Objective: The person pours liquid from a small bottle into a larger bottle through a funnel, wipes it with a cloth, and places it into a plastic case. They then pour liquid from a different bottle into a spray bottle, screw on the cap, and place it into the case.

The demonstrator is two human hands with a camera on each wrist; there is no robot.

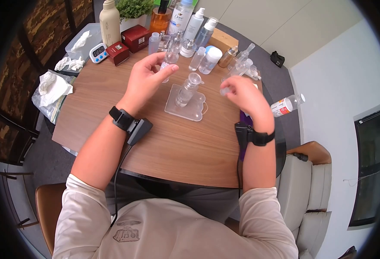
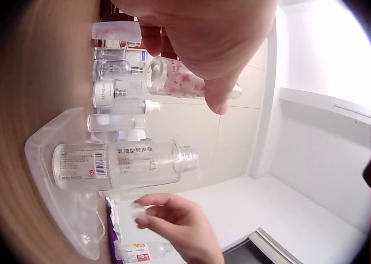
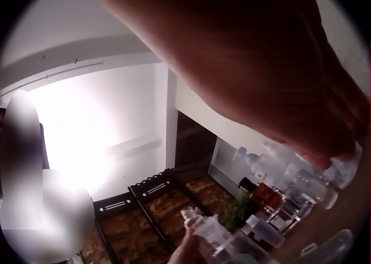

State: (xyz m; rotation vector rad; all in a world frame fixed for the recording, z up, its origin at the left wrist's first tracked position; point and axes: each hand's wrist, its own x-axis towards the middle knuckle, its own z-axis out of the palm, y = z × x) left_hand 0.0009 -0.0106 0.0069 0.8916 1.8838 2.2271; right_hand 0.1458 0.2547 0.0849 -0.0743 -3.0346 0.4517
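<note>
My left hand [image 1: 144, 77] grips a slim clear bottle with a pink flower print [image 2: 181, 78], holding it upright above the table's middle. To its right stands a clear refill bottle with a printed label [image 2: 119, 165], on a shallow translucent tray [image 1: 198, 113] with a loop at one side. A small clear funnel [image 1: 194, 78] sits in that bottle's mouth. Right of the tray, my right hand [image 1: 247, 97] pinches a small translucent cap [image 2: 138, 210] between thumb and fingers. In the right wrist view the hand itself hides most of the cap.
Pump bottles [image 1: 193, 29], perfume bottles and dark red boxes [image 1: 135, 38] crowd the far edge. A white timer [image 1: 98, 53] and crumpled tissues [image 1: 71, 64] lie at the left. Past the right hand are a labelled plastic bottle [image 1: 283, 107] and several clear empties [image 1: 241, 67].
</note>
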